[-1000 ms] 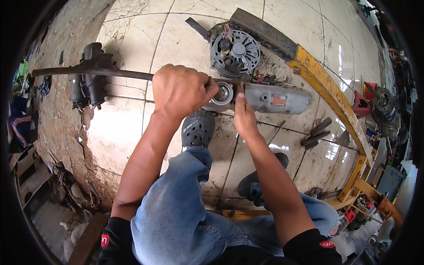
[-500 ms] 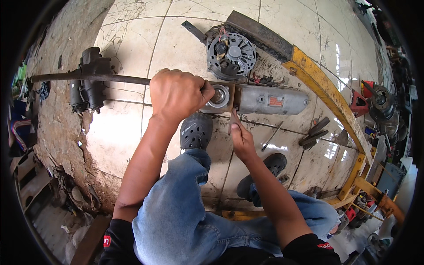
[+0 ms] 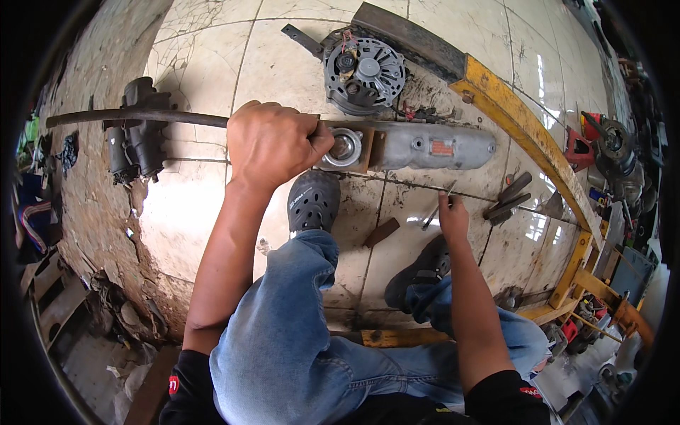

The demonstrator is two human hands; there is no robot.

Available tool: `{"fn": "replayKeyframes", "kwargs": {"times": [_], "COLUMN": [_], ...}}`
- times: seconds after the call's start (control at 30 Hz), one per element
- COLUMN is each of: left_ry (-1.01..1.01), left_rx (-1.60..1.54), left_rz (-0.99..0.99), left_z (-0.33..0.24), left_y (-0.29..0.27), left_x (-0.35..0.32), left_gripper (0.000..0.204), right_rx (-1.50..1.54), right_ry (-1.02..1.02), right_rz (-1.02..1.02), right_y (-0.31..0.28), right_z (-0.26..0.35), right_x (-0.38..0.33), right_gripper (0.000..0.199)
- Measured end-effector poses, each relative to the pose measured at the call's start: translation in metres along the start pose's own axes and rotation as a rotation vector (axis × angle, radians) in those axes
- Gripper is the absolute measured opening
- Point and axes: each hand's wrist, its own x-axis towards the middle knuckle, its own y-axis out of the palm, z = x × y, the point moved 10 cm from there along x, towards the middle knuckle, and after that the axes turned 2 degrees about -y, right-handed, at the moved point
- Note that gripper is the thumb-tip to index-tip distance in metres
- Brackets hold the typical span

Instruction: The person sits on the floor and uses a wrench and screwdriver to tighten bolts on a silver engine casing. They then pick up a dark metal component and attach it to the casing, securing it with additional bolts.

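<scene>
My left hand [image 3: 273, 145] is wrapped round a long dark metal bar [image 3: 177, 115], close to its right end, beside the round opening of a grey cast-metal housing [image 3: 460, 147]. An upright rusty plate [image 3: 375, 150] stands between the ring-shaped opening and the housing's long body. Lower right of it, my right hand [image 3: 455, 216] has its fingertips closed on a thin metal rod-like tool [image 3: 431, 218] low over the floor or on it. A flat brown wedge-shaped piece [image 3: 381, 232] lies on the tiles between my feet, apart from both hands.
An alternator [image 3: 365, 74] sits beyond the housing, near a curved yellow steel frame [image 3: 520, 120] that arches down the right side. Dark bar pieces [image 3: 508, 202] lie right of my right hand. A dark cylindrical metal unit [image 3: 138, 134] stands at left under the bar. Tools crowd the far right.
My right hand has let go of the brown wedge, now on the floor, and moved right to the thin tool. The left hand and bar have shifted slightly left and away.
</scene>
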Motion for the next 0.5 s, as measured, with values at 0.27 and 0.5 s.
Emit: {"fn": "replayKeyframes", "kwargs": {"times": [0.27,0.5], "left_ry": [0.016,-0.010], "left_rx": [-0.004,-0.012], "left_rz": [-0.015,0.000], "left_z": [-0.004,0.001], "left_y": [0.001,0.003], "left_x": [0.007,0.005], "left_gripper": [0.028,0.027], "right_rx": [-0.040,0.179], "right_ry": [-0.048,0.275], "right_rz": [0.012,0.312], "right_y": [0.037,0.049], "right_z": [-0.040,-0.064], "right_x": [0.041,0.021], "right_gripper": [0.045,0.038]}}
